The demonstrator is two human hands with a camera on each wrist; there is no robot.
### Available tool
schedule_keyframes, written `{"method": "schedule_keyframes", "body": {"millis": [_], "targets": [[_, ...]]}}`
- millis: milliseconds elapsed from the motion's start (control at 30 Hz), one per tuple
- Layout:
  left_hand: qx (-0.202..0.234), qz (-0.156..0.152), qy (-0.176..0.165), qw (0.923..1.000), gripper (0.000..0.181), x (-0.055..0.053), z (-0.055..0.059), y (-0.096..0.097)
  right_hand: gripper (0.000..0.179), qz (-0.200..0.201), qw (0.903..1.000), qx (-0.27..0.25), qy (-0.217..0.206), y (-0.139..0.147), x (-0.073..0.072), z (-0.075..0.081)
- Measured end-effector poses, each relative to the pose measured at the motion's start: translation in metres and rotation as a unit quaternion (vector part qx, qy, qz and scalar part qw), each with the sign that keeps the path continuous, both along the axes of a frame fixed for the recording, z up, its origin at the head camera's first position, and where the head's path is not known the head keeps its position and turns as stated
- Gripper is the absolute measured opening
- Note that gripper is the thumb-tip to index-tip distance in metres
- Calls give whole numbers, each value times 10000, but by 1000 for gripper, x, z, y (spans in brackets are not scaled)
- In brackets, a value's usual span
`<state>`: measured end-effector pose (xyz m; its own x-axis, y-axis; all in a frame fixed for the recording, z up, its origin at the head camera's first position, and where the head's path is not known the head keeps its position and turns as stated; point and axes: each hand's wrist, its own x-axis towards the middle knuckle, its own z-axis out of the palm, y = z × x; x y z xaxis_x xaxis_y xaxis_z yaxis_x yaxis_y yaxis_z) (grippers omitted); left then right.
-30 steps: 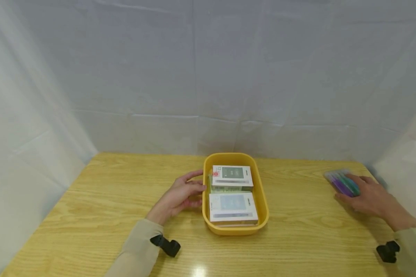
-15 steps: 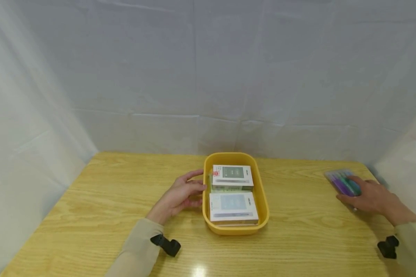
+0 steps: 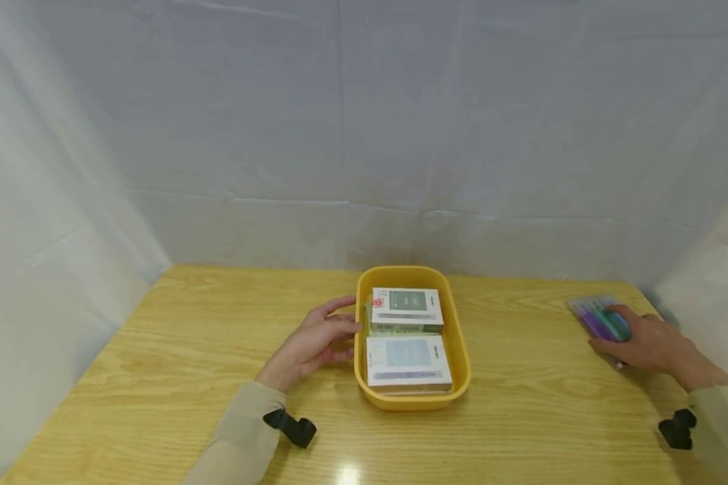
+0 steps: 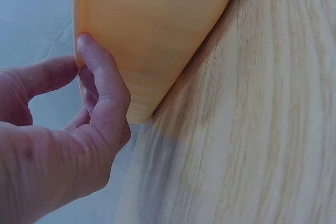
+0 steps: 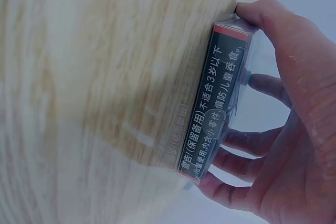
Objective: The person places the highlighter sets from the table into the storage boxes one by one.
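My left hand (image 3: 315, 341) rests at the left side of a yellow plastic basket (image 3: 461, 364), fingertips against its outer wall just below the rim. The left wrist view shows the bent fingers of that hand (image 4: 100, 108) touching the basket wall (image 4: 152, 24). At the table's right, my right hand (image 3: 649, 342) grips a clear case of purple and green pens (image 3: 600, 322). The right wrist view shows the case's black printed edge (image 5: 212, 103), with the right hand's (image 5: 294, 114) thumb at one end and fingers at the other. The case lies on or just above the table.
Two white pen boxes lie in the basket: a far box (image 3: 406, 306) with a green panel and a near box (image 3: 408, 364) with a pale blue one. Something light green shows beneath them. The wooden table (image 3: 188, 377) ends at a white sheet (image 3: 279, 236) behind.
The right hand and pen case have barely shifted, with slight motion of the hand a second ago and steadier now. The left hand and the basket stay in place.
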<state>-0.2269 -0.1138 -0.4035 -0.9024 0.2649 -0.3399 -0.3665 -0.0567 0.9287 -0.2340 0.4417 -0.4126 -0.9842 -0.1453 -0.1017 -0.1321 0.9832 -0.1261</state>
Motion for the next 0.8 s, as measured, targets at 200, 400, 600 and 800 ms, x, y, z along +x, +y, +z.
{"method": "schedule_keyframes", "body": {"millis": [200,400,600,800], "targets": [[38,-14,18,10000,64,0,1,0,91,-24,10000,-28,91,-3,0,2],[68,-39,-4,10000,64,0,1,0,91,-18,9999,-17,116,-2,1,1],[81,-35,-15,10000,63,0,1,0,91,-103,9997,5,200,-1,2,0],[26,-27,1,10000,64,1,0,-1,95,-178,9997,9,168,-3,4,0]]}}
